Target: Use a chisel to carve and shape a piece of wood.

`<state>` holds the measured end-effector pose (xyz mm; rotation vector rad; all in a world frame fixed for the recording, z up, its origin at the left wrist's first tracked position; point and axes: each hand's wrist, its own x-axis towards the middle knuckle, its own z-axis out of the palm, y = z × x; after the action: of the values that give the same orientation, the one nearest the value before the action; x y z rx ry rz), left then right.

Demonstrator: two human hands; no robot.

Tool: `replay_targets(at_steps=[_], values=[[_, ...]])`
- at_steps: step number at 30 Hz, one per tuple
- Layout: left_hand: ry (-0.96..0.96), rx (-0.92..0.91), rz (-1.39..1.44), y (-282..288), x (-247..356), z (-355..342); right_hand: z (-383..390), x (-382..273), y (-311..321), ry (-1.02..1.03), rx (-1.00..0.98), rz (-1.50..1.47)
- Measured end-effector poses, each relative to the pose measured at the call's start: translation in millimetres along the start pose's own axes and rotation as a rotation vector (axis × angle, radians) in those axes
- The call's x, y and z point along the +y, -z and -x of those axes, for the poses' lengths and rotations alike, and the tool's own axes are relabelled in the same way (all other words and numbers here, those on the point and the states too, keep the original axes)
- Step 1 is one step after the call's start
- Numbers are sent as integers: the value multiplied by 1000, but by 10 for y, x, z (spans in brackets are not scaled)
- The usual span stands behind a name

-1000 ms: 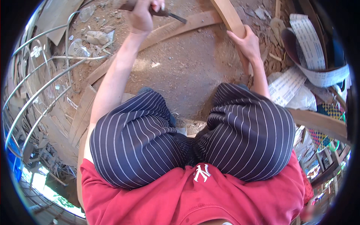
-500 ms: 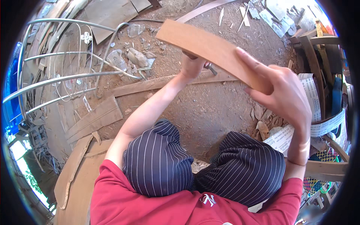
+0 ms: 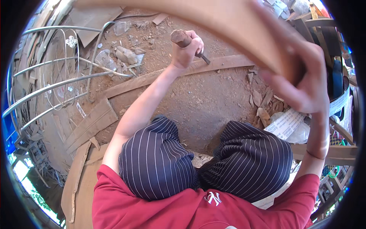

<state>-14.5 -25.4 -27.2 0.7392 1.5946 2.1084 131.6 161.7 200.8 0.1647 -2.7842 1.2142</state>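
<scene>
My left hand (image 3: 187, 51) is closed around the thick wooden handle of a chisel (image 3: 181, 39). Its narrow metal blade points down and to the right, above a long curved wood strip (image 3: 152, 78) on the dirt floor. Raised close to the camera, my right hand (image 3: 305, 80) grips a broad curved wooden board (image 3: 213, 19) near its right end, thumb on the near side and fingers on the far side. The board is blurred, and its upper edge runs out of the picture. Its underside is hidden.
At left stands a bent metal tube frame (image 3: 57, 78) with a flower ornament. Flat wooden pieces (image 3: 93, 124) lie below it. Stacked curved wood parts (image 3: 324, 42) and printed abrasive paper (image 3: 284, 124) are at right. Plastic scraps (image 3: 105, 61) and shavings litter the ground.
The curved board has come up toward the camera in my right hand and looks much larger. It no longer covers my left hand, so the chisel's handle now shows.
</scene>
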Motion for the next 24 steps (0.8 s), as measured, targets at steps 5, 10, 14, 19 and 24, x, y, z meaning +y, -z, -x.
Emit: replay_targets(at_steps=[5, 10, 14, 19, 24], values=[[-149, 103, -94, 9, 65, 16, -27, 203, -261, -45, -319, 284], [109, -260, 65, 553, -43, 44, -82, 19, -74, 323, 174, -23], [-341, 93, -282, 261, -252, 87, 46, 118, -246, -87, -348, 424], [-134, -110, -290, 211, 148, -39, -13, 83, -190, 378, 277, 102], [-240, 191, -212, 112, -73, -39, 195, 277, -349, -103, -183, 314]])
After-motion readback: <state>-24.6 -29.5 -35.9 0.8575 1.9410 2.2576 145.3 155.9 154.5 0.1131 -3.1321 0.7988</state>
